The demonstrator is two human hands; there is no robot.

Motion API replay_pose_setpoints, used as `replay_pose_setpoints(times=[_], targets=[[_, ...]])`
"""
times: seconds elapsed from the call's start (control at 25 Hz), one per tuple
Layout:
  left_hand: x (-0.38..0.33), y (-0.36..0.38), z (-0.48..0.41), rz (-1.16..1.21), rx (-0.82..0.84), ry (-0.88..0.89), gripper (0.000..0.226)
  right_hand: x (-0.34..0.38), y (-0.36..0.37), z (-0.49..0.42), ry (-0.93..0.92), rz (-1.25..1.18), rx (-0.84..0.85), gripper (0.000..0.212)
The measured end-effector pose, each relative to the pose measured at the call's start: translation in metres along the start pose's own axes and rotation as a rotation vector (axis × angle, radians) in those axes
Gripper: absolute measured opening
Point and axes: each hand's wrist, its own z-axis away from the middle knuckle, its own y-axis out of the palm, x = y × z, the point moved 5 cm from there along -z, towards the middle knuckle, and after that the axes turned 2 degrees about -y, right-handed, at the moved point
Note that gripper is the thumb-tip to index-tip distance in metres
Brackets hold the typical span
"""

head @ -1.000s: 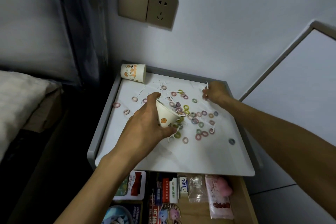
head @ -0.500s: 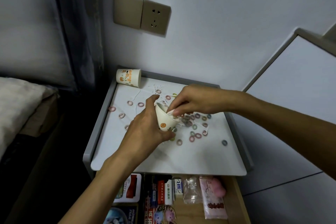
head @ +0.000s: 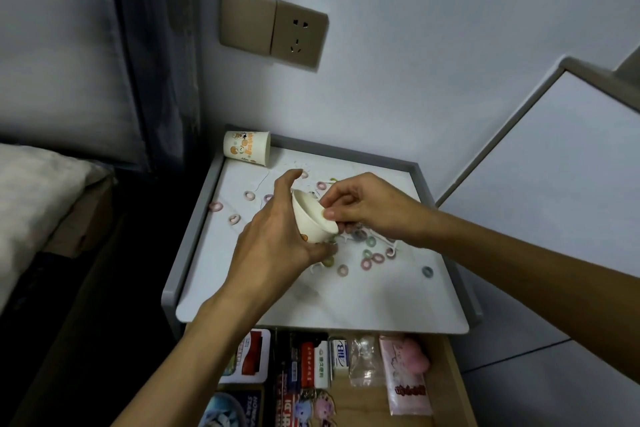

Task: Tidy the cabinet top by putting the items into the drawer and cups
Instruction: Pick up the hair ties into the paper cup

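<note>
Starting at the far left with a pale bed (head: 34,191) and, just beside it, a dark curtain (head: 152,45) hanging down.

Moving on to the cabinet's white, grey-rimmed worktop (head: 346,302). Noting a few pink rings (head: 215,206) lying loose near its left edge. Noting too a second cup (head: 246,148) with orange print, lying on its side in the back left corner, mouth pointing right. Passing a beige wall socket (head: 299,33) higher up on the wall.

Gripping a paper cup (head: 311,218) with the left hand (head: 273,236) over the middle of the worktop. Curling the thumb over the far side and wrapping the fingers underneath, tilting the cup mouth-to-the-right.

Meeting that mouth with the right hand (head: 363,208), fingertips bunched together and thumb resting at the rim. Not managing to tell about any item pinched there.

Looking below and right of both hands at many more small coloured rings scattered across the worktop. Seeing thin white bits among them, too small to name. Spotting one blue ring (head: 428,271) lying apart, toward the right edge.

Finding the drawer (head: 446,374) standing open under the front edge of the worktop. Making out packets and small boxes inside, and a pink pouch (head: 405,378) on its right side.

Ending at the far right with a white, grey-edged panel (head: 554,166) set at a slant beside the cabinet.
</note>
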Motion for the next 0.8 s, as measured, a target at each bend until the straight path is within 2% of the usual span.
replay_pose_setpoints(times=[0.12, 0.24, 0.28, 0.36, 0.4, 0.6, 0.8], targets=[[0.003, -0.002, 0.000, -0.025, -0.030, -0.018, 0.100, -0.019, -0.016, -0.010, 0.006, 0.042, -0.018, 0.010], [0.004, -0.002, 0.000, -0.015, -0.020, -0.020, 0.096, -0.096, -0.073, -0.026, 0.189, 0.209, -0.358, 0.009], [0.005, -0.002, 0.000, -0.013, -0.017, -0.020, 0.096, -0.122, -0.087, -0.026, 0.291, 0.289, -0.427, 0.017], [0.005, -0.004, 0.000, -0.012, -0.014, -0.023, 0.097, -0.163, -0.095, -0.025, 0.439, 0.404, -0.414, 0.038], [0.004, -0.004, -0.001, -0.012, -0.008, -0.023, 0.097, -0.175, -0.096, -0.026, 0.462, 0.417, -0.404, 0.042], [0.005, -0.002, -0.004, 0.021, 0.010, -0.022, 0.094, -0.184, -0.084, -0.041, 0.378, 0.324, -0.505, 0.012], [0.006, -0.001, -0.003, 0.022, 0.016, -0.036, 0.095, -0.180, -0.082, -0.036, 0.315, 0.403, -0.382, 0.005]])
